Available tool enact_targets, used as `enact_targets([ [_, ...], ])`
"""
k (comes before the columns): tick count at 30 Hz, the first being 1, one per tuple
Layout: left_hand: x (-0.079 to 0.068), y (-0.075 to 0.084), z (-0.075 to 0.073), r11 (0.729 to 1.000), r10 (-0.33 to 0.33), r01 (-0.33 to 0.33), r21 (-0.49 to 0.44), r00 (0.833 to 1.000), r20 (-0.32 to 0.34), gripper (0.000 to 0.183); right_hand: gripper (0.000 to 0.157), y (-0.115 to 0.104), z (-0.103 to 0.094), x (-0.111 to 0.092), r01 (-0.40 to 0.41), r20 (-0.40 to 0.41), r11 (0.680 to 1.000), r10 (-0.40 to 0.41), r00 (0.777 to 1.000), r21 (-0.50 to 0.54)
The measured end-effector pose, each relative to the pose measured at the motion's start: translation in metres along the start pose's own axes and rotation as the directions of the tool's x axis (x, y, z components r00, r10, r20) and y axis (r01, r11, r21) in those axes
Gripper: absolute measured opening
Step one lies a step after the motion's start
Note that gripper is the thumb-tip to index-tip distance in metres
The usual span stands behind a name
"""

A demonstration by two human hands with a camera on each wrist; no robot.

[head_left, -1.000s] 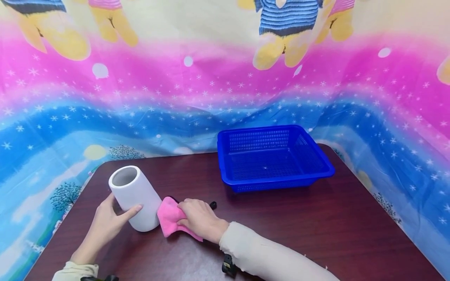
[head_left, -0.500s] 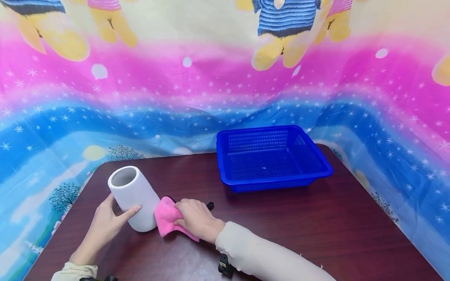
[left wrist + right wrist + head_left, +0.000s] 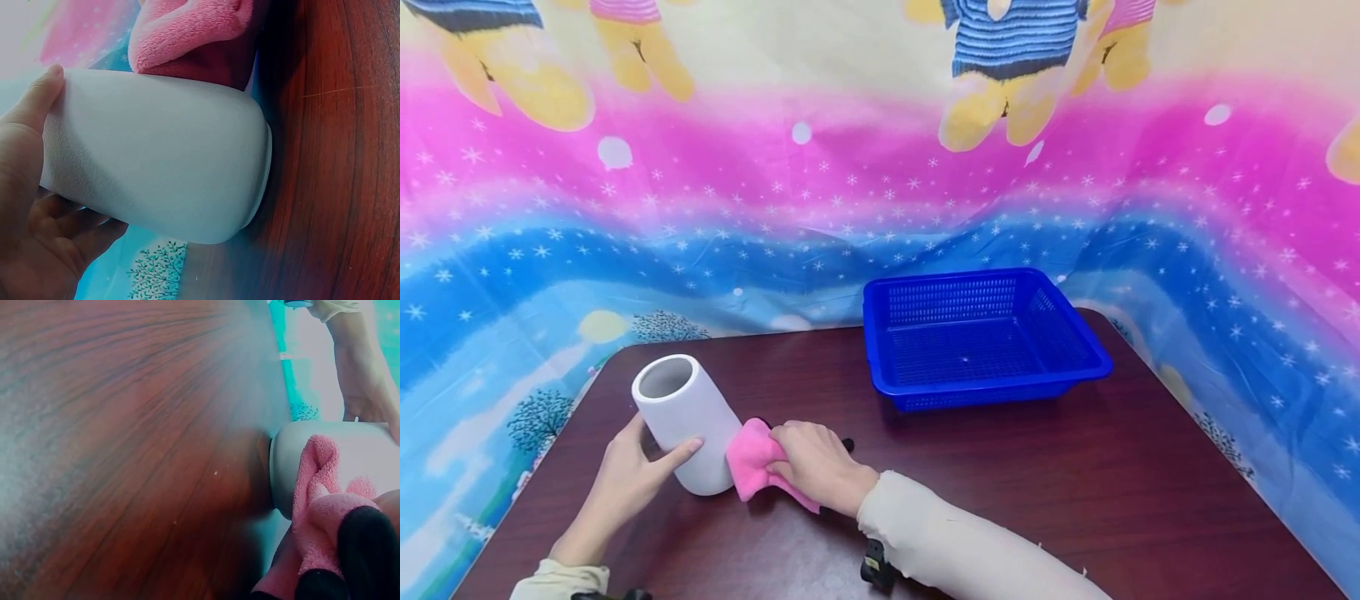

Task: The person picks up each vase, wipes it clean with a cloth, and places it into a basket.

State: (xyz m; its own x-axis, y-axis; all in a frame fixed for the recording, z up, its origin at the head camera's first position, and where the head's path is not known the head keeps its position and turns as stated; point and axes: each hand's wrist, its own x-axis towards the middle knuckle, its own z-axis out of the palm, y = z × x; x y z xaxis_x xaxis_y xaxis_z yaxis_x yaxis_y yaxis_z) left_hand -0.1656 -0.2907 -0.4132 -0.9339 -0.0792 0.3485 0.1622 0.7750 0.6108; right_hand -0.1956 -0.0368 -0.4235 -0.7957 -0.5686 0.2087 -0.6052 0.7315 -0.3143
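Observation:
A white vase (image 3: 696, 425), smooth and round-mouthed, is at the left of the table with its base close to the wood. My left hand (image 3: 628, 471) grips it from the left, thumb across the front; the left wrist view shows the other fingers underneath, partly hidden behind the vase (image 3: 162, 150). Bunched in my right hand (image 3: 820, 465) is a pink cloth (image 3: 751, 462), pinched between thumb and fingers and held against the vase's right side. The right wrist view has the fuzzy cloth (image 3: 319, 469) overlapping the lower vase, with dark rounded shapes covering part of it.
A blue plastic basket (image 3: 992, 387) with perforated walls stands at the back right of the dark wooden table (image 3: 1037, 508). Behind the table hangs a printed curtain (image 3: 760, 183). Small black devices (image 3: 876, 567) sit at both wrists.
My right hand and the pink cloth have shifted slightly left along the vase's side. The left hand and the vase hold nearly the same position.

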Motion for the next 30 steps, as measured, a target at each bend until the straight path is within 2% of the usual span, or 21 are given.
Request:
enact_targets([
  [15,0.000,0.000,0.000,1.000,0.002,-0.002,0.002,1.000,-0.006,0.063,0.028,-0.004,-0.007,0.002,0.020,-0.055,0.998,-0.016,0.998,0.063],
  [30,-0.001,0.000,0.002,1.000,0.011,-0.011,0.005,1.000,-0.017,0.062,0.030,-0.010,-0.019,0.004,0.075,-0.143,0.992,-0.060,0.988,0.099],
])
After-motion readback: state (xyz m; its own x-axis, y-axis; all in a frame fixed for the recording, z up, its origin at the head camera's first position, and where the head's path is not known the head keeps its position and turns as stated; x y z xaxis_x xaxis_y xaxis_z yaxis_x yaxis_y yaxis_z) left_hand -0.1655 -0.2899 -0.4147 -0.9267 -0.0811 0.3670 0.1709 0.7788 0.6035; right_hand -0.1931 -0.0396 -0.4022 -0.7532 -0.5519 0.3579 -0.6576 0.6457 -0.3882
